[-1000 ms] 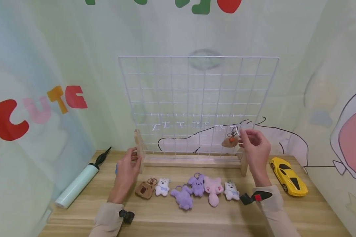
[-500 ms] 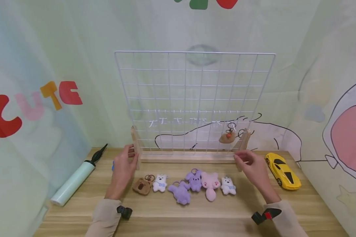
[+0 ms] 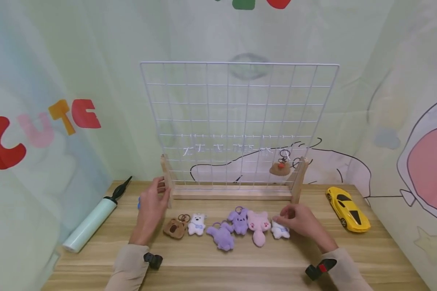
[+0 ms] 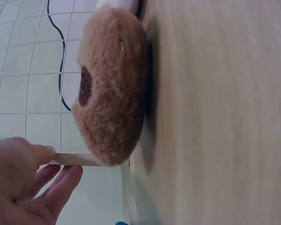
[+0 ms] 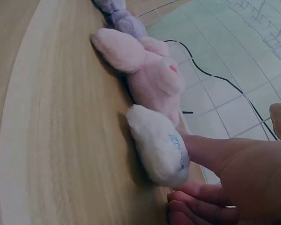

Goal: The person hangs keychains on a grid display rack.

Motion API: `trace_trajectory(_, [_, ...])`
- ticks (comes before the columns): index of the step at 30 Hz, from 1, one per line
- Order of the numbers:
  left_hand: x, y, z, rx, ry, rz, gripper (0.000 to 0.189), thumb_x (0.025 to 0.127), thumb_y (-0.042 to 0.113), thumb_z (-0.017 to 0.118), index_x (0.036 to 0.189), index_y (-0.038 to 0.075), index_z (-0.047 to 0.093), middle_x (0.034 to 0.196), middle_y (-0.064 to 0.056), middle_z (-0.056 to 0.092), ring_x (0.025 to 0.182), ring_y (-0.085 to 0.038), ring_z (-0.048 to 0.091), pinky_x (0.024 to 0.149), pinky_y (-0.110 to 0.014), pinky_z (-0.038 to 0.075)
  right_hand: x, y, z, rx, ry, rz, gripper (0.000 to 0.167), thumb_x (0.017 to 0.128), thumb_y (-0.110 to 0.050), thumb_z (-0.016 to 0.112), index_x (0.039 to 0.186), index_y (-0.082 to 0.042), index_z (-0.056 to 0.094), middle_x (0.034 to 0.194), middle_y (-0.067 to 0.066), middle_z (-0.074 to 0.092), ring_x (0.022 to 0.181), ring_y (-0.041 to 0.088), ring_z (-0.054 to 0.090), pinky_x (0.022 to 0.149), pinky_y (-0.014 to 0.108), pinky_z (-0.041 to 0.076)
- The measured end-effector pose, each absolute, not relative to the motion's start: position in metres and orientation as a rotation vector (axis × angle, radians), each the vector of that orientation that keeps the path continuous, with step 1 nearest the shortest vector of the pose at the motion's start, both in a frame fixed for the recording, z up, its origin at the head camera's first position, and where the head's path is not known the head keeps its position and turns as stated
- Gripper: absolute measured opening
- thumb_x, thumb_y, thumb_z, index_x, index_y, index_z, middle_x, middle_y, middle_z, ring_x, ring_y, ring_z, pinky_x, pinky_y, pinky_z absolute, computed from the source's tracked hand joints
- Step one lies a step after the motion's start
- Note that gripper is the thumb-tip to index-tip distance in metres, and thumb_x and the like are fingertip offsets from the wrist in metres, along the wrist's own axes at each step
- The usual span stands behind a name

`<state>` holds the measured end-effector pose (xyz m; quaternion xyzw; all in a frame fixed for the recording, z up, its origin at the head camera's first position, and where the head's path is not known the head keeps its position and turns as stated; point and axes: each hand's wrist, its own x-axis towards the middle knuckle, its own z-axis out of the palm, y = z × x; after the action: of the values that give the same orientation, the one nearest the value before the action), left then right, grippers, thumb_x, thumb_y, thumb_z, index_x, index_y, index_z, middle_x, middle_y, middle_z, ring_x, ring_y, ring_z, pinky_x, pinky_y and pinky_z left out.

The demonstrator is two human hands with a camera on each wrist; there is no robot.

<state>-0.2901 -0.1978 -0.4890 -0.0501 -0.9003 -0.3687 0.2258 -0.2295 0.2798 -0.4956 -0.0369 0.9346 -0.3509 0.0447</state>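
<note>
White fur marked the bear [image 3: 280, 231], which lay in front of the wire grid [image 3: 228, 103], toward its right end, with the pink plush [image 3: 258, 227] just beside it. Your right hand [image 3: 300, 220] was at the bear, thumb and fingers set fairly narrow on either side of its head; I could not tell whether they had squeezed it. Your left hand [image 3: 152, 207] pinched the wooden post [image 3: 166, 169] at the grid's left end between thumb and fingers.

The step seemed to be taking up the bear. It probably called for a fingertip grip high on the head that left any ring there free, though your hand hid that spot. A straight lift, clear of the pink plush, looked safest. Your left hand likely served best as a light brace: a hard push could have shaken the brown plush [image 3: 279, 169] hanging low at the grid's right side.
</note>
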Motion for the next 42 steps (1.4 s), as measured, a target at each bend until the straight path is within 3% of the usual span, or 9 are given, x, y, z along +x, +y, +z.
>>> trace_trajectory(5, [-0.290,-0.198,-0.486,-0.163,-2.463,-1.026,0.041,0.105,0.004,0.071,0.143,-0.004,0.057,0.127,-0.030,0.074,0.111,-0.043,0.077,0.085,-0.052,0.071,-0.228,0.273,-0.491,-0.035,2.826,-1.032,0.034,0.094,-0.042,0.086,0.096,-0.010,0.074,0.086,0.003,0.068,0.077,0.018,0.058,0.063,0.026,0.049])
trace_trajectory(12, [-0.292,-0.198,-0.484,-0.184,-2.452,-1.034,0.041,0.104,0.003,0.070,0.143,-0.006,0.057,0.127,-0.031,0.074,0.111,-0.044,0.077,0.086,-0.052,0.070,-0.228,0.266,-0.488,-0.054,2.807,-1.049,0.015,0.092,-0.016,0.085,0.096,-0.005,0.075,0.088,0.005,0.070,0.077,0.017,0.061,0.066,0.028,0.054])
trace_trajectory(17, [-0.293,-0.199,-0.482,-0.179,-2.438,-1.028,0.041,0.103,0.002,0.072,0.141,-0.006,0.058,0.126,-0.031,0.074,0.110,-0.044,0.078,0.085,-0.052,0.071,-0.230,0.262,-0.487,-0.055,2.823,-1.029,0.010,0.090,-0.008,0.083,0.095,-0.006,0.075,0.088,0.005,0.071,0.078,0.016,0.062,0.067,0.028,0.056])
trace_trajectory(31, [-0.290,-0.200,-0.485,-0.179,-2.452,-1.012,0.042,0.105,0.004,0.071,0.143,-0.006,0.057,0.126,-0.031,0.074,0.111,-0.044,0.077,0.085,-0.053,0.070,-0.227,0.259,-0.483,-0.052,2.781,-0.974,0.009,0.098,-0.004,0.076,0.106,-0.007,0.078,0.094,0.003,0.074,0.084,0.016,0.065,0.077,0.034,0.063])
trace_trajectory(42, [-0.288,-0.199,-0.488,-0.175,-2.464,-1.014,0.041,0.106,0.004,0.069,0.144,-0.006,0.056,0.127,-0.031,0.073,0.112,-0.044,0.077,0.086,-0.053,0.070,-0.226,0.271,-0.470,-0.153,2.909,-1.033,0.014,0.104,-0.010,0.072,0.116,-0.009,0.080,0.108,0.003,0.080,0.095,0.016,0.070,0.081,0.036,0.066])
